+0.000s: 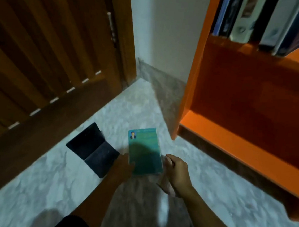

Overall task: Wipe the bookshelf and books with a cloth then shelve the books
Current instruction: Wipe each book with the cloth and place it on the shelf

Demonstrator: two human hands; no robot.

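Observation:
A green book (144,152) with a small portrait on its cover sits low over the marble floor, in front of the orange bookshelf (233,138). My left hand (122,165) holds its left edge, thumb on the cover. My right hand (175,169) is at the book's right edge with curled fingers; blur hides whether it grips anything. Something pale and blurred (165,189) shows under my right wrist. The lower shelf (254,108) holds nothing that I can see. Several books (261,23) stand on the shelf above.
A dark, flat, opened-out cover or folder (93,149) lies on the floor left of the green book. A brown wooden door (51,50) fills the left side. A white wall (164,33) stands between the door and the shelf. My leg is at the bottom.

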